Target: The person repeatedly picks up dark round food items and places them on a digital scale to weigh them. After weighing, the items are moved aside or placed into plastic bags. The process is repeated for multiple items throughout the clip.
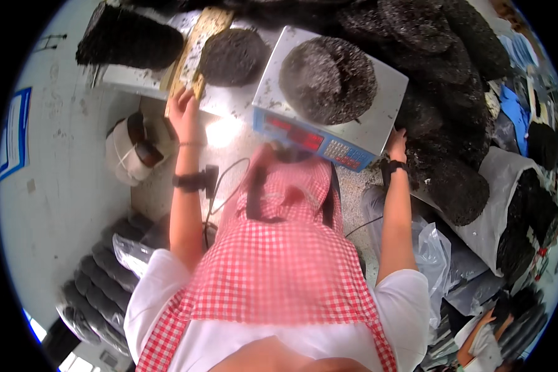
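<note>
On the metal plate of a blue digital scale [348, 144], whose red display is lit, lie dark round pressed discs [328, 81], one overlapping another. My left hand [184, 111] is raised at the end of a yellow wooden board [195, 51], fingers slightly curled; whether it touches the board I cannot tell. Just right of the board a single dark disc [235, 56] lies on the table. My right hand [396, 142] is at the scale's right side, against the heap of dark discs [437, 107]; its fingers are partly hidden, so its grip is unclear.
A dark cylindrical stack [130, 39] lies at the upper left. A beige bag [125, 153] stands below the table's left edge. Bagged dark stacks [97, 283] are at lower left. A grey sack [488, 209] and clear plastic [435, 265] lie at right. A co-worker [483, 335] is at lower right.
</note>
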The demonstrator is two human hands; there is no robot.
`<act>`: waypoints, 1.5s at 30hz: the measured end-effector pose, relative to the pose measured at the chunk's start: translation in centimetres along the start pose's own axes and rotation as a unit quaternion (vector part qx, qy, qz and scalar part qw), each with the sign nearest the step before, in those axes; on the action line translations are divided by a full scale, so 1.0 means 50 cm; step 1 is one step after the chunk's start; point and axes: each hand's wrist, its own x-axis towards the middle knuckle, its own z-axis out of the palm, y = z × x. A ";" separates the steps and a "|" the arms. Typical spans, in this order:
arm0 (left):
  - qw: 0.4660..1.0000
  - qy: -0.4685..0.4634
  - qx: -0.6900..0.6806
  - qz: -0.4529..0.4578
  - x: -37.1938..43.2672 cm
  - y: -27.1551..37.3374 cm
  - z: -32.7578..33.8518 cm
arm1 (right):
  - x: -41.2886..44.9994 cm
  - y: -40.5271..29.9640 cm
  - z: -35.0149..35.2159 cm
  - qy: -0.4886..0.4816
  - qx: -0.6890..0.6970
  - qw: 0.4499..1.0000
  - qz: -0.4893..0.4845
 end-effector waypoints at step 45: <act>0.978 -0.183 -0.037 -0.090 0.030 0.032 0.111 | -0.227 -0.233 -0.285 0.200 0.382 0.898 -0.091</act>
